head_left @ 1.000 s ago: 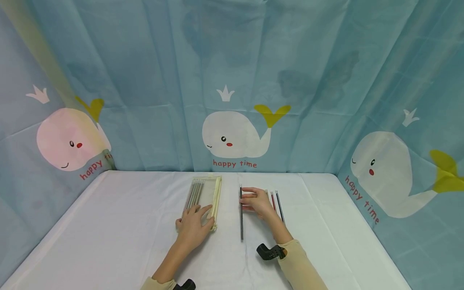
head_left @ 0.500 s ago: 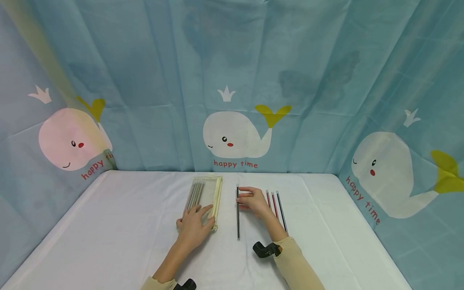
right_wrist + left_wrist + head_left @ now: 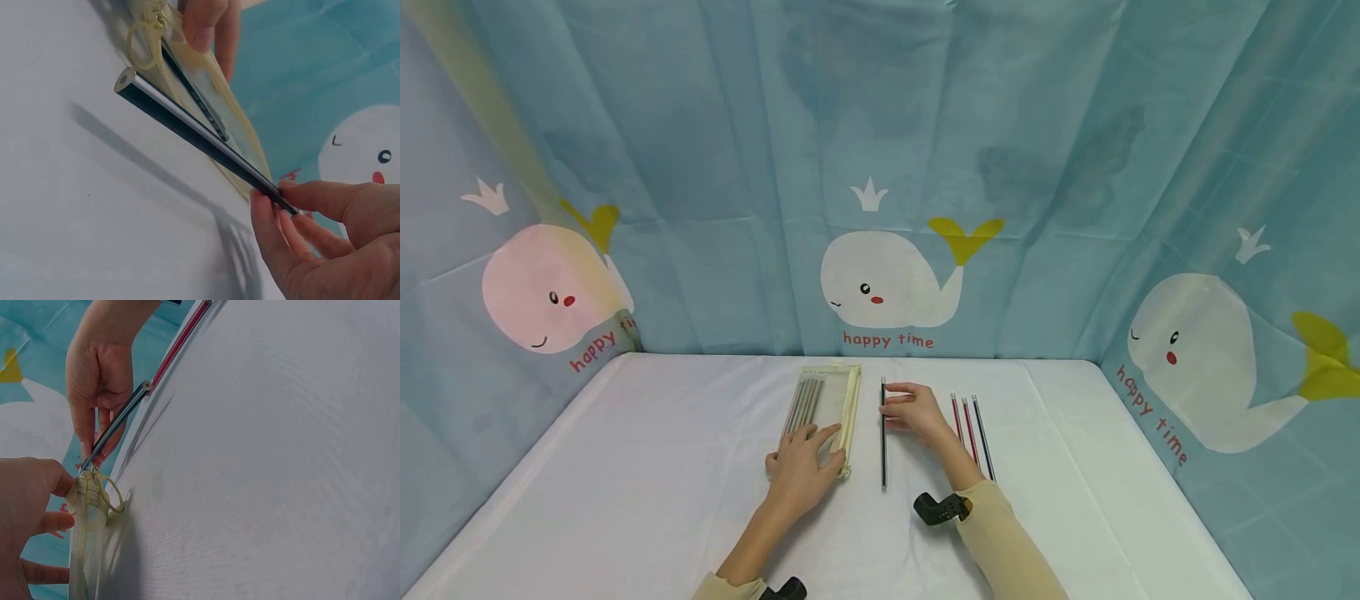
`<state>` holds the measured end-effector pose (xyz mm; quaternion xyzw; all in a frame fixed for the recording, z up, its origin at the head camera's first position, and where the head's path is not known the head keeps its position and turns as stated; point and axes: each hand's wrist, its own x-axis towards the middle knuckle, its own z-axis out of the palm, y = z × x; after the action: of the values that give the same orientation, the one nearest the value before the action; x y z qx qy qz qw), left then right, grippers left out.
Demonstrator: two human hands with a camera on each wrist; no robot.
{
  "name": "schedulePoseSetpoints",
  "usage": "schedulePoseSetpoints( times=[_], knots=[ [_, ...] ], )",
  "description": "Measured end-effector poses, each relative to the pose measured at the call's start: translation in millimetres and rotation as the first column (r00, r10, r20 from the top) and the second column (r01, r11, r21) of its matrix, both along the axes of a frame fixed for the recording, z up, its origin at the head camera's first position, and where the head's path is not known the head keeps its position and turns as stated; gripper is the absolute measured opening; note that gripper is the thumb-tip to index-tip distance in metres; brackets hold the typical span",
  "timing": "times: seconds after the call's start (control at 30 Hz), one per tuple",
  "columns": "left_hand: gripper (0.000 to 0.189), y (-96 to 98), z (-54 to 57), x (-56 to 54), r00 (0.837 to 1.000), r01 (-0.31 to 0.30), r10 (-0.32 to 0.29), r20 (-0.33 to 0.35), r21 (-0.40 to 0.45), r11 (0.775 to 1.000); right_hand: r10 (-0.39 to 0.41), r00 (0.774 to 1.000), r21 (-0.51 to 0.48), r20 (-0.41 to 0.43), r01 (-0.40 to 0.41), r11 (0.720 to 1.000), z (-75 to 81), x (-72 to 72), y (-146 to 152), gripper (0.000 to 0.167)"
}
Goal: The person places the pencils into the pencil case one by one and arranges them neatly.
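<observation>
My right hand (image 3: 917, 412) pinches a dark, striped pencil (image 3: 883, 467) between thumb and fingers, a little right of a see-through zip pencil case (image 3: 831, 392). In the right wrist view the pencil (image 3: 194, 134) slants above the white cloth, its flat end toward the camera. My left hand (image 3: 805, 475) rests spread on the near part of the case, fingers reaching across it. Several grey pencils (image 3: 805, 400) lie inside the case along its left side. The cream zip edge (image 3: 90, 531) with its pull loop shows beside my left fingers in the left wrist view.
Two red pencils (image 3: 968, 425) and a dark blue pencil (image 3: 982, 433) lie on the white tablecloth (image 3: 1075, 483), right of my right hand and partly behind the forearm. A blue curtain (image 3: 737, 275) with whale prints stands around the table's back and sides.
My right hand has moved left with the dark pencil, closer to the case. More of the red pencils shows beside the forearm. My left hand stays on the case.
</observation>
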<state>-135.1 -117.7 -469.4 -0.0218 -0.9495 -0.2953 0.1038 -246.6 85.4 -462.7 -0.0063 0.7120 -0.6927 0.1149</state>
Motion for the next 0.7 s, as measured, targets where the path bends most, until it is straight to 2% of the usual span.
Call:
schedulePoseSetpoints(
  times=[0.37,0.7],
  knots=[
    [0.044,-1.0,-0.1,-0.3,1.0,-0.001,0.001,0.007,0.0,1.0,0.033,0.999,0.033,-0.001,-0.033,0.999,2.4,-7.9,-15,0.046],
    [0.044,-1.7,-0.3,-1.2,1.0,-0.003,0.003,0.016,-0.006,1.0,0.019,1.0,0.03,0.015,-0.019,0.999,5.4,-14.7,-27,0.046]
  ],
)
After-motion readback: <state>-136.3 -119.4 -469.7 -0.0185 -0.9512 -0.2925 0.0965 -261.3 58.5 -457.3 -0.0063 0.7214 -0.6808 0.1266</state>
